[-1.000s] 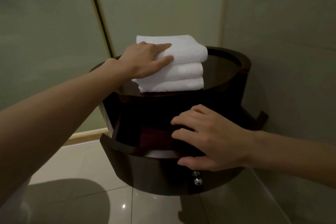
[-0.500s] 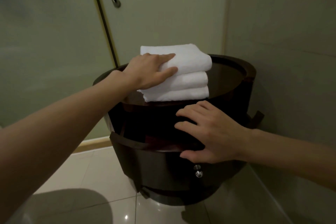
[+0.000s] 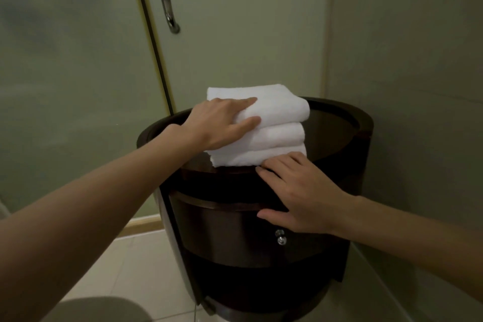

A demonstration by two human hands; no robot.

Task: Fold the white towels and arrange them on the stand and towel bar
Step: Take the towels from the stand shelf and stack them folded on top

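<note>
No writing, label, brand mark or number can be read anywhere. The stack of three folded white terry towels (image 3: 277, 123) under the left grip (image 3: 222, 123) shows only plain cloth. The round dark wooden stand (image 3: 235, 230) beneath the right grip (image 3: 300, 196) shows bare wood, with two small metal knobs (image 3: 281, 236) just below that grip. The light is dim, so a faint mark might go unseen.

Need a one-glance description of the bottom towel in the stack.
Find the dark round wooden stand in the corner beside the frosted glass door. Three folded white towels sit stacked on its top. The bottom towel lies directly on the wood, with the right hand touching its front edge, while the left hand rests on the top one.
</note>
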